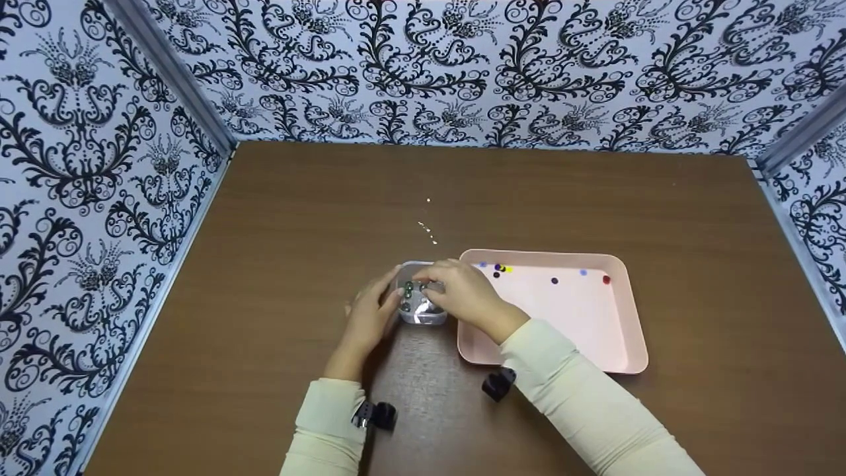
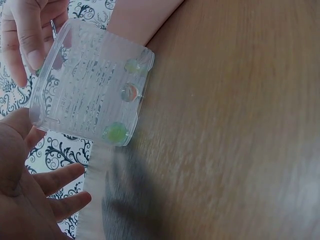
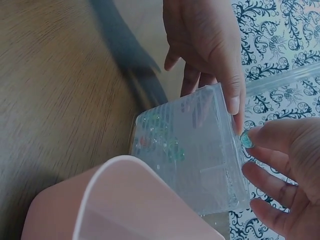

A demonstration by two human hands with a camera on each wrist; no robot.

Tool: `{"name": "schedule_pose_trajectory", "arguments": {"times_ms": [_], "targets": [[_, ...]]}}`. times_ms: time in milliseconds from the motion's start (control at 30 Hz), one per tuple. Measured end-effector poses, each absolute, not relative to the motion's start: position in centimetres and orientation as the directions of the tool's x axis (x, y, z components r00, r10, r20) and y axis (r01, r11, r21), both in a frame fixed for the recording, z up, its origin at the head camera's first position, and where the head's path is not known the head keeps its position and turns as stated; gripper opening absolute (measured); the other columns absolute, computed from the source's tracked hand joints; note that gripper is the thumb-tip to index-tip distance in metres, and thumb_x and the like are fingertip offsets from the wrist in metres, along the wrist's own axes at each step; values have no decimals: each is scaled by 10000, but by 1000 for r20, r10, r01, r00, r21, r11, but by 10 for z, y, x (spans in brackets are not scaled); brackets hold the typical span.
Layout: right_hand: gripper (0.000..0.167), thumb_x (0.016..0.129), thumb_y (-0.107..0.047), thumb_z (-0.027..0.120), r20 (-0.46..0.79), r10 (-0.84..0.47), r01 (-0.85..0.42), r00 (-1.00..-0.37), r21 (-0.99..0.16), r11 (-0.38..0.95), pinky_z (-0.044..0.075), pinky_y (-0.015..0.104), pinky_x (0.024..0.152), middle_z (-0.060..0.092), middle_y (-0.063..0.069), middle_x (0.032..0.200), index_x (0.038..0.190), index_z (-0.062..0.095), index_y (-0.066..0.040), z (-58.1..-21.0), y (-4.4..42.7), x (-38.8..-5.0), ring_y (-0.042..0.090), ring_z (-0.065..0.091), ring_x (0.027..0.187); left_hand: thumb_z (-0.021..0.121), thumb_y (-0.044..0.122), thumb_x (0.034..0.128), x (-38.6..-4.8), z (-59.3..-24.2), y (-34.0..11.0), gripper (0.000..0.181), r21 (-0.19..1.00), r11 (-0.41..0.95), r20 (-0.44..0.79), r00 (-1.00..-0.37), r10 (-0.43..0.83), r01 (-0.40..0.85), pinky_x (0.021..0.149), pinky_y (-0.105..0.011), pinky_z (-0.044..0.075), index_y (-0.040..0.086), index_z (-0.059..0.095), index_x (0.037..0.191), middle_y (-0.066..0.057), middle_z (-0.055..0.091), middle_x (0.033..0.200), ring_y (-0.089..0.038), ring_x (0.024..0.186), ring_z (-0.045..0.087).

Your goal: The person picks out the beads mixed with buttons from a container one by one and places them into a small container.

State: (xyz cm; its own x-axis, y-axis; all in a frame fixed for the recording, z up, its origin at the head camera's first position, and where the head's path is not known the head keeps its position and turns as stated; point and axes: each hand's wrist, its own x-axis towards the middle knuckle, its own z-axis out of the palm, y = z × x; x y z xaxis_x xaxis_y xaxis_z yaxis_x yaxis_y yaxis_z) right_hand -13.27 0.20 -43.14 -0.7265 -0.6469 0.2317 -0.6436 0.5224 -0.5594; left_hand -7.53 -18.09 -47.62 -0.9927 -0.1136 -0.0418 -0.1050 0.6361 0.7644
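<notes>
A small clear plastic container (image 1: 423, 318) stands on the table with several glass marbles (image 1: 408, 287) inside, some greenish. My left hand (image 1: 367, 320) holds its left wall, thumb at the rim, while two of its fingers (image 2: 62, 179) spread clear of the wall in the left wrist view. Over the container's right side is my right hand (image 1: 466, 294). Between its thumb and a fingertip it pinches a green glass marble (image 3: 246, 140), just above the rim in the right wrist view. More marbles (image 2: 116, 132) show through the clear plastic.
Immediately right of the container sits a pink tray (image 1: 631, 317) holding several small coloured pieces, including a red one (image 1: 607, 279) and a yellow one (image 1: 507, 269). Bright specks (image 1: 428, 231) dot the brown table beyond the container. Patterned walls (image 1: 429, 73) border the table.
</notes>
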Motion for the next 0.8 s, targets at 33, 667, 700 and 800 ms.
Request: {"name": "schedule_pose_trajectory", "arguments": {"times_ms": [33,667,700,800], "targets": [[214,835,-80,697,233,-649,-647,-724,-555,523,516,390,827,720,26,980,1043,737,-103,-431,2,-133,218,647,937,532,331,986,-75,-476,-181,435,764,637,-40,-993,-113,-103,1016,-753,166,241,511,1411,-102,516,1418,-365,1331,418],[575,797,-252,781,192,-649,-626,-736,-557,545,321,577,1081,499,104,1430,1328,595,-136,-430,8,-135,329,403,1351,537,318,986,-75,-474,-180,442,776,619,-61,-992,-113,-118,1018,-771,125,225,505,1417,-113,504,1427,-386,1337,401],[587,794,-256,784,189,-645,-621,-741,-560,549,318,573,1086,490,102,1438,1335,590,-139,-430,8,-135,327,391,1360,536,319,986,-75,-474,-180,442,776,619,-62,-992,-113,-119,1018,-772,122,227,504,1418,-115,503,1427,-387,1338,400],[637,784,-284,800,176,-631,-603,-755,-565,564,304,596,1084,455,84,1470,1363,564,-161,-430,10,-135,317,337,1396,533,325,988,-75,-474,-180,444,776,618,-67,-991,-113,-123,1022,-772,112,231,500,1421,-117,497,1433,-389,1344,392]]}}
